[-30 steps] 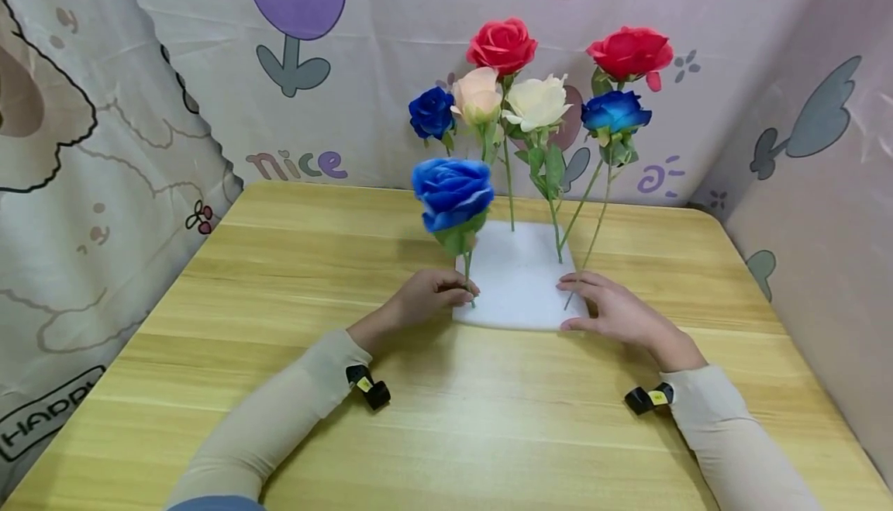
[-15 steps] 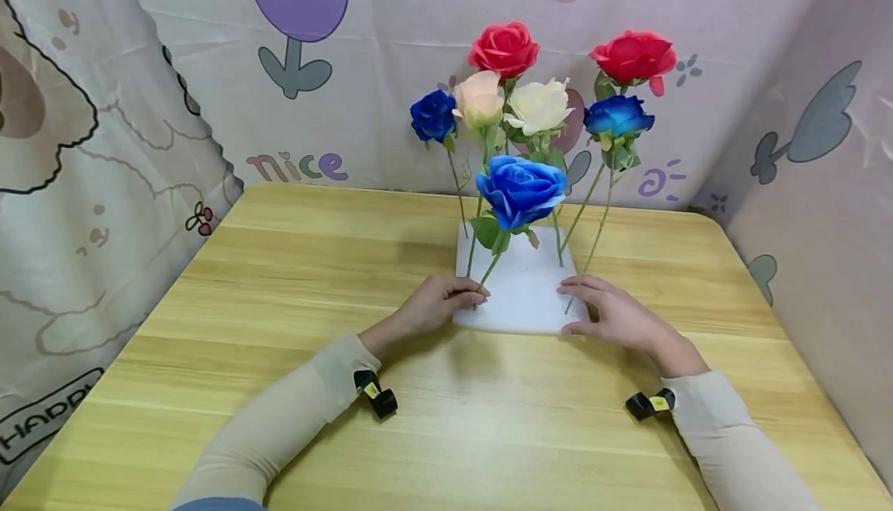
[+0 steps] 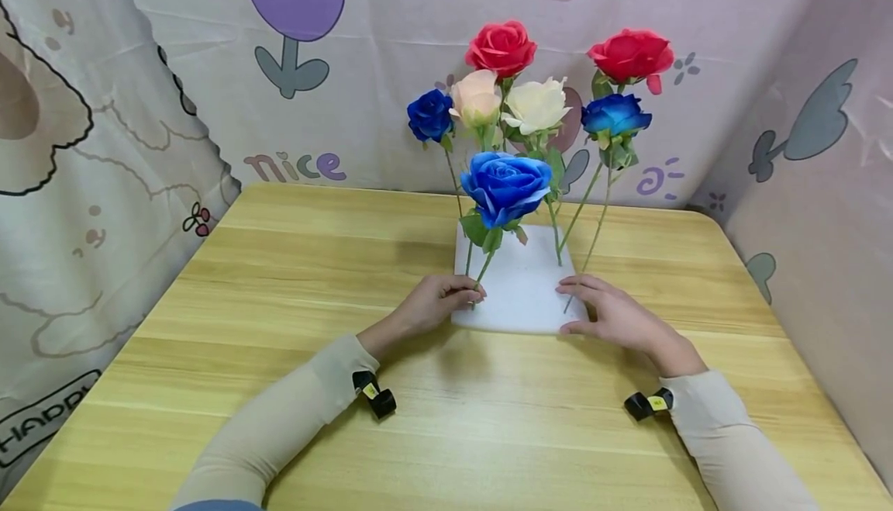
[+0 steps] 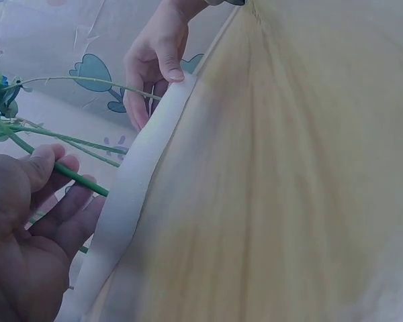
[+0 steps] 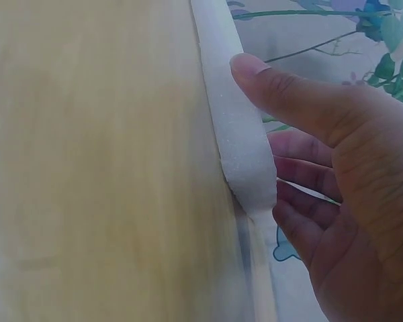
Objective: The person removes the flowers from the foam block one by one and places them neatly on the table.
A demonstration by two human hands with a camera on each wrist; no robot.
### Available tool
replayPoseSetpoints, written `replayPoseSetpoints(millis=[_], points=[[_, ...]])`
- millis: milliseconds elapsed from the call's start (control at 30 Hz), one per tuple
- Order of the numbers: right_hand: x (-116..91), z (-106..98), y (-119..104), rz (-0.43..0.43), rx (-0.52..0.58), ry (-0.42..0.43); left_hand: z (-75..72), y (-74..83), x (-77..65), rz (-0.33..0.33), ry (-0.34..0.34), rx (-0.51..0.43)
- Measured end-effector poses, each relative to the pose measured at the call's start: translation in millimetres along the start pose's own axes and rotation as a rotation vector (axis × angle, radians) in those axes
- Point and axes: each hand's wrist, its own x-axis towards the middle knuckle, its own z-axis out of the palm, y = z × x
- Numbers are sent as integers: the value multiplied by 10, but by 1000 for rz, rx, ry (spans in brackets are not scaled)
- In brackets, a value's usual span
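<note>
A white foam board (image 3: pixel 519 298) lies on the table with artificial roses standing in it. My left hand (image 3: pixel 443 303) pinches the green stem (image 4: pixel 70 174) of a large blue rose (image 3: pixel 506 189) low down, at the board's left front; the bloom leans to the right. Around the right front corner of the board, my right hand (image 3: pixel 610 311) holds on. Its thumb (image 5: pixel 282 87) presses the front edge, and its fingers bend over the top beside a thin stem. Whether the pinched stem's lower end is in the foam is hidden by the left fingers.
Behind stand a dark blue rose (image 3: pixel 429 115), a peach rose (image 3: pixel 477 96), a white rose (image 3: pixel 536 105), a second blue rose (image 3: pixel 617 114) and two red roses, one left (image 3: pixel 501 49) and one right (image 3: pixel 631 55). A printed curtain (image 3: pixel 391 53) hangs behind the wooden table (image 3: pixel 314 263).
The large blue rose's bloom has swung from upright at the left to a rightward lean, then slightly back. My left hand has shifted a little right; the right hand has stayed on the board.
</note>
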Motion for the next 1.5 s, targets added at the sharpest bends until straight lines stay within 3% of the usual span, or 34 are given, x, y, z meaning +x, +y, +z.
replayPoseSetpoints(millis=[433, 700, 967, 1200, 1367, 1500], points=[[-6, -12, -2, 2, -6, -9, 13, 64, -19, 54, 30, -83], [-17, -10, -6, -42, -18, 15, 16, 172, -67, 171, 38, 12], [-11, -9, -18, -28, -17, 12, -90, 290, -236, 156, 115, 85], [-12, -10, 1, -15, -14, 6, -235, 355, -392, 113, 134, 46], [1, -15, 21, -36, -32, 16, -345, 360, -507, 135, 204, 133], [2, -14, 35, -73, -27, 29, -414, 348, -597, 145, 221, 145]])
